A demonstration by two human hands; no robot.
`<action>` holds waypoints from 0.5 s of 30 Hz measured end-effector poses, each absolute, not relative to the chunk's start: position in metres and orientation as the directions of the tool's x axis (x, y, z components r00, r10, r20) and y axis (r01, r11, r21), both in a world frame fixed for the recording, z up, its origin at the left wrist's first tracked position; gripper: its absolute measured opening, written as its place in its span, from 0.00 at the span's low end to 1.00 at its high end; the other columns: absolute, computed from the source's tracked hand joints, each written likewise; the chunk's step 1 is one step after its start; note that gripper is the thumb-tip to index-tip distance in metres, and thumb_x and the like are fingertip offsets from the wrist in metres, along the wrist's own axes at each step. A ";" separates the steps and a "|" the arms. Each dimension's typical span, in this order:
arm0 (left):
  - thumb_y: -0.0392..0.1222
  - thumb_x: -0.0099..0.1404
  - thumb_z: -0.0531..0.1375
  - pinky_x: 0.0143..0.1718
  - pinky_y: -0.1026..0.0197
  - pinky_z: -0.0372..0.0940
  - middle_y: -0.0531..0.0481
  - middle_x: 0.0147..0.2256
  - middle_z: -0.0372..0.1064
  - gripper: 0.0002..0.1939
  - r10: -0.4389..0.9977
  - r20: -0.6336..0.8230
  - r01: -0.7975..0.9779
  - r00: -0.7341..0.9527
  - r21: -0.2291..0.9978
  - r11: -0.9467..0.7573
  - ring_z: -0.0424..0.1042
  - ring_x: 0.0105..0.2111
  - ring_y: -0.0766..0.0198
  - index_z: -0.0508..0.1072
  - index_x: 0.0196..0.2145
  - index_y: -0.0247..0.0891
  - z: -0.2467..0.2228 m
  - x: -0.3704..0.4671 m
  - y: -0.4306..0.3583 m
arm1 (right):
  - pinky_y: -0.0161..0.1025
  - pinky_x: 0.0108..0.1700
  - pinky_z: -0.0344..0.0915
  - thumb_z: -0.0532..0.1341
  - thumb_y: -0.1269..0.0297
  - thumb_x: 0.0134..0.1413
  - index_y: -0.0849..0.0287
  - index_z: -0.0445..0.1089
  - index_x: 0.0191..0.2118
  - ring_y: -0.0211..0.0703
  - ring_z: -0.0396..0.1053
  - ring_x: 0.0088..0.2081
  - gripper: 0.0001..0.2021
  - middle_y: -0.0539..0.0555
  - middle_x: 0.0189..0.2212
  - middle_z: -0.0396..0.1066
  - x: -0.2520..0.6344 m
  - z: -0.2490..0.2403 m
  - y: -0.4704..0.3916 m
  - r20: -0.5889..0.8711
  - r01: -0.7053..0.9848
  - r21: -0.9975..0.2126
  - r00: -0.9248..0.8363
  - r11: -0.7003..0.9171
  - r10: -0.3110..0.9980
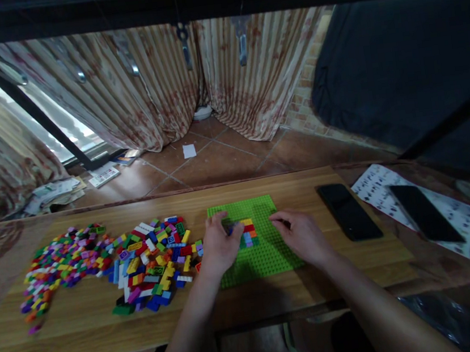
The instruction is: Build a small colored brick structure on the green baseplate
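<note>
A green baseplate (pixel 266 258) lies on the wooden table. Near its middle sits a block of coloured bricks (pixel 248 232), with yellow, red, orange, blue and green pieces. My left hand (pixel 218 243) rests over the plate's left part, thumb and index finger apart, the thumb close to the bricks and partly covering them. Over the plate's right side is my right hand (pixel 304 235), its fingers curled and the fingertips close together, apart from the bricks. Whatever those fingertips may hold is too small to make out.
Loose larger bricks (pixel 155 263) lie left of the plate, and a heap of small bricks (pixel 65 257) farther left. A black phone (pixel 348 211) is at the right. Beyond it, another dark phone (pixel 426 213) lies on a printed sheet (pixel 373 182).
</note>
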State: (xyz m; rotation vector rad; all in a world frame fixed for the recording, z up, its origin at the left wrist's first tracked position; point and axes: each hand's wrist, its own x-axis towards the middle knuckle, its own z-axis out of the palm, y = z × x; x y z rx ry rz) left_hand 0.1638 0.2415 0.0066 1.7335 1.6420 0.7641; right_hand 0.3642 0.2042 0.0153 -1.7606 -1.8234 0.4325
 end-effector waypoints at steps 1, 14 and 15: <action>0.47 0.60 0.60 0.42 0.54 0.67 0.40 0.45 0.67 0.23 0.999 -0.006 0.600 0.035 0.800 -0.016 0.70 0.34 0.61 0.68 0.50 0.32 0.004 0.160 0.246 | 0.42 0.41 0.66 0.55 0.68 0.58 0.59 0.75 0.37 0.45 0.72 0.36 0.11 0.55 0.35 0.75 0.365 0.016 0.205 0.183 0.806 -0.587 0.039 0.077 0.982; 0.40 0.60 0.58 0.40 0.59 0.66 0.44 0.39 0.73 0.14 1.000 0.014 0.358 0.003 0.933 -0.014 0.72 0.38 0.60 0.72 0.44 0.34 -0.001 0.145 0.250 | 0.53 0.61 0.56 0.60 0.71 0.52 0.56 0.63 0.58 0.48 0.59 0.59 0.25 0.58 0.56 0.64 0.341 0.021 0.205 0.109 0.706 -0.640 -0.308 0.304 0.945; 0.39 0.60 0.57 0.41 0.59 0.66 0.44 0.39 0.73 0.14 1.000 0.008 0.361 0.012 0.933 -0.011 0.72 0.38 0.60 0.72 0.44 0.34 -0.001 0.144 0.248 | 0.54 0.61 0.55 0.61 0.72 0.51 0.56 0.62 0.58 0.49 0.58 0.59 0.27 0.58 0.56 0.64 0.342 0.020 0.206 0.094 0.707 -0.636 -0.327 0.310 0.940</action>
